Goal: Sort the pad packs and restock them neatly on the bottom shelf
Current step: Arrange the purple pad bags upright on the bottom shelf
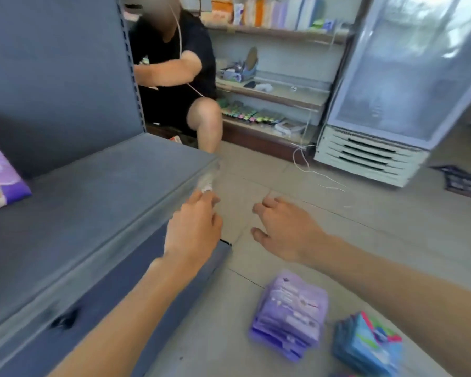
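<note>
We are crouched at the bottom shelf [98, 202], whose grey deck is almost bare: only one purple pack [0, 175] lies at its far left, against the back panel. Our left hand [193, 227] reaches over the shelf's front edge with its fingers pinched together on a small crumpled whitish scrap [206, 182]; motion blur hides what it is, though it looks like a bit of wrapper. We judge it is being lifted away so the deck is clean before any stock goes on.

Our right hand [286, 227] hovers over the floor tiles, fingers spread and holding nothing, well apart from the goods.

The packs wait on the floor near our knees: a purple stack [291, 314] and, just beside it on the right, a blue stack [367, 344]. Keeping the colours in separate piles looks like the sorting already done, ready for each kind to go on in its own row.

Another person [180, 69] sits beyond the shelf's end, clear of our reach.
</note>
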Demonstrator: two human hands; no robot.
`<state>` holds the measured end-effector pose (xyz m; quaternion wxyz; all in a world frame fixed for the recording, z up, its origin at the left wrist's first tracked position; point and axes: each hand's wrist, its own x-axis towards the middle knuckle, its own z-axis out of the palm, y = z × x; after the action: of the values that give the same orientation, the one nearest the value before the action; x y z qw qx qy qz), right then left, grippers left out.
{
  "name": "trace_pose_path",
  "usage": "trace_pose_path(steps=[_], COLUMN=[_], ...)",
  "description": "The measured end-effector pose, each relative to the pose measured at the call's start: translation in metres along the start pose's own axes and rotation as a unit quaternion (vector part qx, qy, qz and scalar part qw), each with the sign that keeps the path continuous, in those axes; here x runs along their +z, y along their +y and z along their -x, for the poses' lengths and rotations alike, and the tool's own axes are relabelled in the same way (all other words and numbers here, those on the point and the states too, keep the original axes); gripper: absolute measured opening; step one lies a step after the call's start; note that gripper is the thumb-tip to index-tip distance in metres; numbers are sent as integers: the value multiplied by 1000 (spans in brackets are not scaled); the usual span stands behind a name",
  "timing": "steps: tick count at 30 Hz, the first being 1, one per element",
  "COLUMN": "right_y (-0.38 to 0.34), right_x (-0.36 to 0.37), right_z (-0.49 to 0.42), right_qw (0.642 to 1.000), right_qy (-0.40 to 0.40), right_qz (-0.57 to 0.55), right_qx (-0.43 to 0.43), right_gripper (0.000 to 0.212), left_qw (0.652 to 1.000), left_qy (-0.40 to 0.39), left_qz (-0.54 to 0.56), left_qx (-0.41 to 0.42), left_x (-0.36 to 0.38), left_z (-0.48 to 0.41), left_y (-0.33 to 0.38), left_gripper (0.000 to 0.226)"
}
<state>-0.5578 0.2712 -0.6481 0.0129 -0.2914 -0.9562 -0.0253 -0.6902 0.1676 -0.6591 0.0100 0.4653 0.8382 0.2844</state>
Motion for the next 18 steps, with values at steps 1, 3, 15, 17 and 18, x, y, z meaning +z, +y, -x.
trace_pose_path(steps=[1,3,15,17,18], right_y=[14,39,107,115,118], right_x=[5,17,160,196,215], right_z=[22,64,150,144,141], right_qw=[1000,996,868,816,792], right_qy=[-17,-51,-118,-102,-96], right_qz=[11,31,-269,-332,-360], right_qx=[23,65,401,461,483], right_gripper=[42,42,30,27,29], left_qw=[999,985,858,850,852], left_qy=[-40,-152,-354,-325,-313], left_qz=[-12,-52,275,282,280], left_qx=[20,56,-251,-303,-312], left_x=[12,37,199,235,251], left_z=[7,21,45,39,37], left_y=[7,19,32,24,22], left_gripper=[34,36,5,10,9])
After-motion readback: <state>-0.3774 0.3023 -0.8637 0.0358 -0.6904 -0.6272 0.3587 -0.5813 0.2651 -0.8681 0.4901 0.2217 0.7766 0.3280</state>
